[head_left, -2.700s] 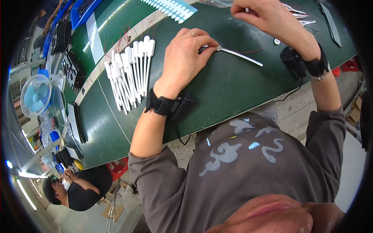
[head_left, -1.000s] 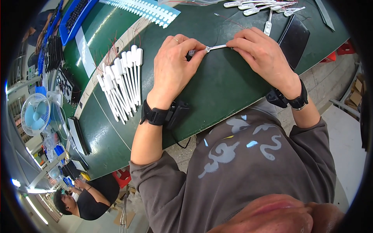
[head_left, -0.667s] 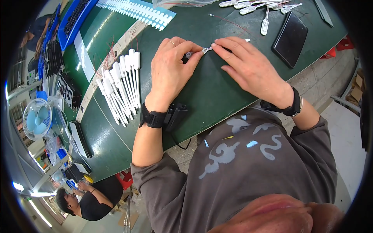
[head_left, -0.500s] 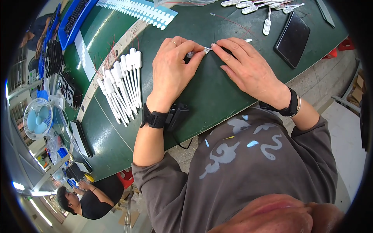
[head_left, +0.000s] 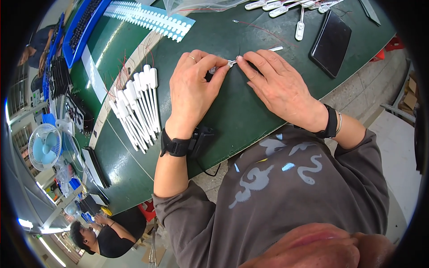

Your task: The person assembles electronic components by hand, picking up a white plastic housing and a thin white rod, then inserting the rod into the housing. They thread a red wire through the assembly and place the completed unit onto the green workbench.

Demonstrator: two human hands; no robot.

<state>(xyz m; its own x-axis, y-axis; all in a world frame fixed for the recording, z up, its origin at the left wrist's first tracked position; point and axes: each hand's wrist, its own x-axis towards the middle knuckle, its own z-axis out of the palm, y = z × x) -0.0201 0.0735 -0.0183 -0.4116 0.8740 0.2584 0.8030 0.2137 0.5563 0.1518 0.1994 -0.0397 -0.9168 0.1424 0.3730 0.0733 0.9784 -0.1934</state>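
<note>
My left hand (head_left: 194, 87) is closed, pinching the wider end of a small white plastic stick (head_left: 232, 63) between thumb and forefinger. Fingertips of my right hand (head_left: 279, 85) press together at the same piece, just to the right, where a thin dark wire (head_left: 240, 47) rises. Beyond the right fingers, a white stick end (head_left: 277, 48) shows in line with the held piece; the fingers hide whether the two join. To the left of my left hand lies a row of white paddle-ended sticks (head_left: 145, 89) with thin red wires.
Open-faced white sticks (head_left: 300, 31) lie at the far edge, near a black phone (head_left: 330, 43). A loose red wire (head_left: 263, 29), a clear plastic bag (head_left: 205, 5) and a sheet of white stickers (head_left: 152, 20) lie beyond my hands. A person (head_left: 111, 232) sits at lower left.
The whole view has shifted slightly. Both hands keep nearly the same pinch on the white stick, with only small finger movement.
</note>
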